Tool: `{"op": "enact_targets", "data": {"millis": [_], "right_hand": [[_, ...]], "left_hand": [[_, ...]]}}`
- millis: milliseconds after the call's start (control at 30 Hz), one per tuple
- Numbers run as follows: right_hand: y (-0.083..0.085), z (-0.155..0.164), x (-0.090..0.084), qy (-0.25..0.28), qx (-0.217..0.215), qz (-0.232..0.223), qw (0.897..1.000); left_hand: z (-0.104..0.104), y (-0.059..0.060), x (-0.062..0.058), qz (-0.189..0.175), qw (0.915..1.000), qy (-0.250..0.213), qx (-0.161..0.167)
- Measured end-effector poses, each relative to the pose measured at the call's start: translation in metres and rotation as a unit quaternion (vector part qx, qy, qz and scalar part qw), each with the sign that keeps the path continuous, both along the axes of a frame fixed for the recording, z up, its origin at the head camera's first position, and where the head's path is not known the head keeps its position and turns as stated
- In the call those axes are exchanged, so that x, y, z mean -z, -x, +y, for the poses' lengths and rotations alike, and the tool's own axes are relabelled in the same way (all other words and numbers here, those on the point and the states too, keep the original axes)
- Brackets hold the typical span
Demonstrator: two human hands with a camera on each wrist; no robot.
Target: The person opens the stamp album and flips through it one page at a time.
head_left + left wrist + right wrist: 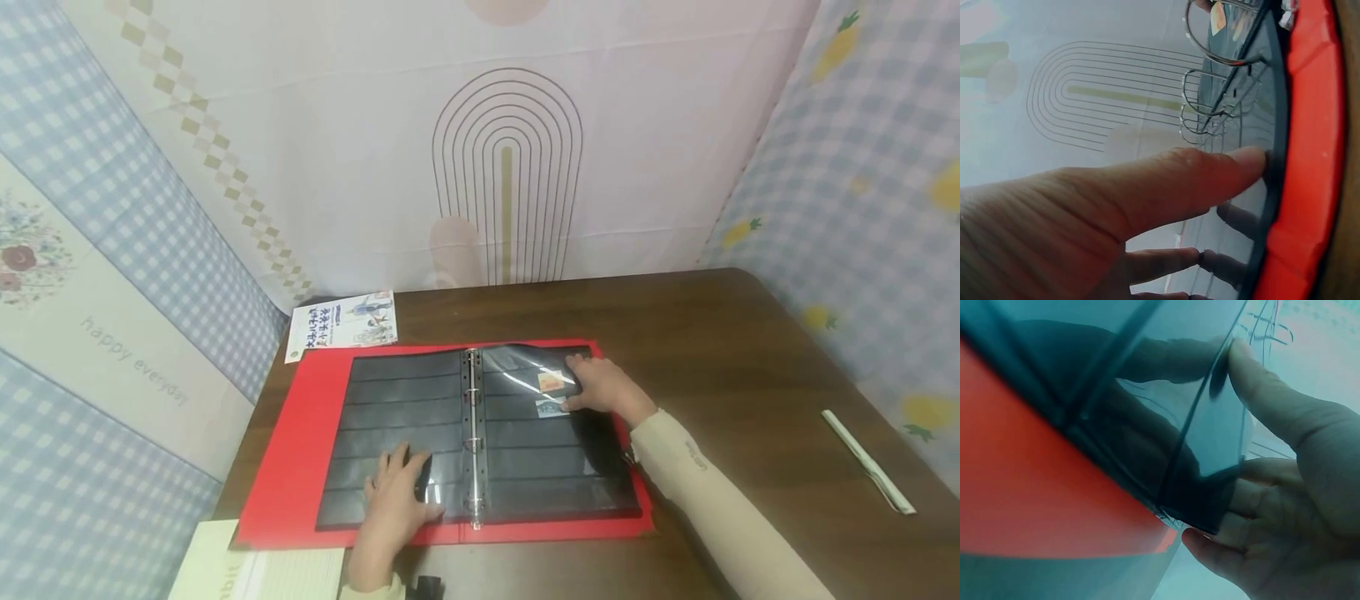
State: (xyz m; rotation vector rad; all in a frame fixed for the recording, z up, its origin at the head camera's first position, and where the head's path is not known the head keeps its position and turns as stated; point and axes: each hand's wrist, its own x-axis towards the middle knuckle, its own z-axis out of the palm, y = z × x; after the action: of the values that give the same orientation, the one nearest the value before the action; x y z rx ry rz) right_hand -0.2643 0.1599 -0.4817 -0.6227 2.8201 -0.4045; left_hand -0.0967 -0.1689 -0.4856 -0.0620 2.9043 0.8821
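Red ring binder: lies open and flat on the dark wood table, in front of a pale arch-print cloth.
Metal rings: run down the middle, between left black pocket page and right black pocket page.
Left hand: released; rests fingers spread on the near part of the left page, touching with thumb and fingertips, gripping nothing.
Right hand: grasps the outer edge of the right page near its far corner, with thumb on the glossy face and fingers at the edge, partly behind.
Orange stamp: sits in the right page, just beside the right fingers.
Blue stamp: sits just nearer than the orange one, close to the right thumb.
Printed booklet: lies at the binder's far left corner.
Cream box: shows by the near left corner, partly hidden.
Thin pale strip: lies far right, well apart from the binder.
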Motion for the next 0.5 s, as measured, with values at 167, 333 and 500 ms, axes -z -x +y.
{"op": "enact_targets", "data": {"millis": [167, 333, 500], "right_hand": [[-0.0013, -0.0022, 0.0018, 0.005, 0.018, 0.001, 1.000], [-0.0023, -0.0020, 0.0015, 0.019, 0.036, -0.006, 0.999], [-0.0041, -0.0021, 0.0029, 0.038, 0.051, -0.007, 0.998]], "left_hand": [[-0.0026, -0.0001, -0.0058, -0.010, 0.9999, 0.005, 0.005], [-0.0038, -0.0020, -0.0054, 0.007, 0.9998, -0.010, 0.014], [-0.0016, -0.0021, -0.0007, 0.012, 0.9991, -0.021, 0.035]]}}
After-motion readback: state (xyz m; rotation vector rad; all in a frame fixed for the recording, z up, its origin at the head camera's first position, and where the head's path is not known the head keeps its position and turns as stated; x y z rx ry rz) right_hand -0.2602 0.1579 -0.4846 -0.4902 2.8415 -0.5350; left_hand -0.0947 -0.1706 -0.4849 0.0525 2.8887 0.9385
